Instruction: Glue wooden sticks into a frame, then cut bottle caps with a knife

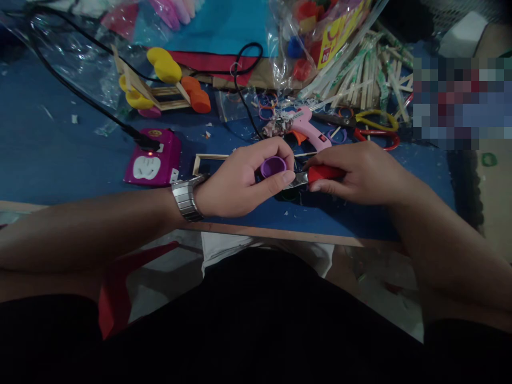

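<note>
Over the table's front part, my left hand [240,181] is closed around a small purple bottle cap [274,168], its hollow side facing up. A silver watch sits on that wrist. My right hand [366,170] grips the red handle of a utility knife [326,173]. The knife's metal end reaches the cap beside my left thumb; the exact contact point is hidden. A thin wooden stick frame [212,157] lies partly behind my left hand. Just beyond both hands rests a pink glue gun [316,128].
A purple power socket [154,160] with a black cable stands at left. Behind it is a stick model [156,88] with yellow and orange caps. Scissors [378,121], many wooden sticks [366,74] and a plastic bag of caps [300,48] lie to the right and back.
</note>
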A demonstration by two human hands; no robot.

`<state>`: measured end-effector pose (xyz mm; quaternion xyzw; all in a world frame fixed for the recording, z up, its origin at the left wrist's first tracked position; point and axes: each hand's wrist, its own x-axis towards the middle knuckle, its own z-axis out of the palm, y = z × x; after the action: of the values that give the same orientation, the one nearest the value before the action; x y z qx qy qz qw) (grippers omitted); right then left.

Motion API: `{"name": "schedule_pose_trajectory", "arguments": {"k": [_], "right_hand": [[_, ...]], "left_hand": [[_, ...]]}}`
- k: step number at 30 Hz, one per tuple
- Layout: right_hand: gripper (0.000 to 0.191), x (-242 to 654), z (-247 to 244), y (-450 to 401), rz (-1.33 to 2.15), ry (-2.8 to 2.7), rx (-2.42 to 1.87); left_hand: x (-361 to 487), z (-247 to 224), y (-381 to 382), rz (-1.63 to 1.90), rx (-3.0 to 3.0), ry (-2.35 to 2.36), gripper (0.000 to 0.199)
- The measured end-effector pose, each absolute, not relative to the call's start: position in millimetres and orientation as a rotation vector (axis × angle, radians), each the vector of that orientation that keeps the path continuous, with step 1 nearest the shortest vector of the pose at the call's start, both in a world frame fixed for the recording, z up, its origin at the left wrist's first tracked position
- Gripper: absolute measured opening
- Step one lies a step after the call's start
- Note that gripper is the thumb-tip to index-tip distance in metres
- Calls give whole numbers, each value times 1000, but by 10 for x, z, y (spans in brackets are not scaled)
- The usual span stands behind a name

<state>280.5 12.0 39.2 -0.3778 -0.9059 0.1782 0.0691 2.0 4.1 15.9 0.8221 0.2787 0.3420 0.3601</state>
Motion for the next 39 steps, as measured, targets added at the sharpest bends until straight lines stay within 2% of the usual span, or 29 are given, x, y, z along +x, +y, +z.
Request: {"name": "schedule_pose_trajectory", "arguments": {"k": [13,22,39], "right_hand": [[53,2812,387,100,574,-2718,-1126],[53,2797,419,74,627,-2751,-1079],[49,2803,390,108,630,-2766,-1115]], "left_hand": [[-4,166,11,878,2303,643,13],[-18,187,-14,636,2534,530,15],[-17,167,6,554,2571,406,16]]}}
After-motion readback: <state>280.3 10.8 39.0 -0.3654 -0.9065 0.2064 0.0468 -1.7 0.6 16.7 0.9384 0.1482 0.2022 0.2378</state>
